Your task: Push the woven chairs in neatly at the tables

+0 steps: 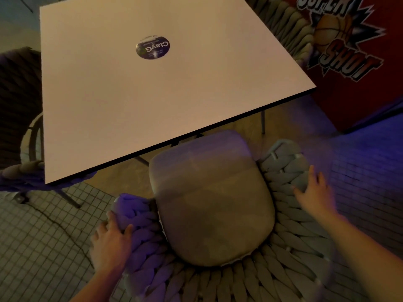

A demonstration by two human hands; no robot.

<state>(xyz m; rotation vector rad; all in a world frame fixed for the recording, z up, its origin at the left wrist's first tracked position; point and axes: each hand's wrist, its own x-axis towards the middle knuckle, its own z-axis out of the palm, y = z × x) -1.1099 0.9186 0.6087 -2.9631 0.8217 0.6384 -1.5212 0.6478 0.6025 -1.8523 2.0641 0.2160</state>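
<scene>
A person stands behind a woven chair (290, 247) at a white square table (91, 101), the left hand (110, 240) curled around the braided left arm and the right hand (314, 195) resting open, fingers spread, on the right arm (the blur leaves it unclear whether it grips). The chair sits skewed to the table, only the front of its cushion (211, 199) at the edge, so pushing in and squaring up look largely undone. Two more chairs, one at the left side (19, 101) and one beyond the far corner (287, 25), appear tucked closer.
</scene>
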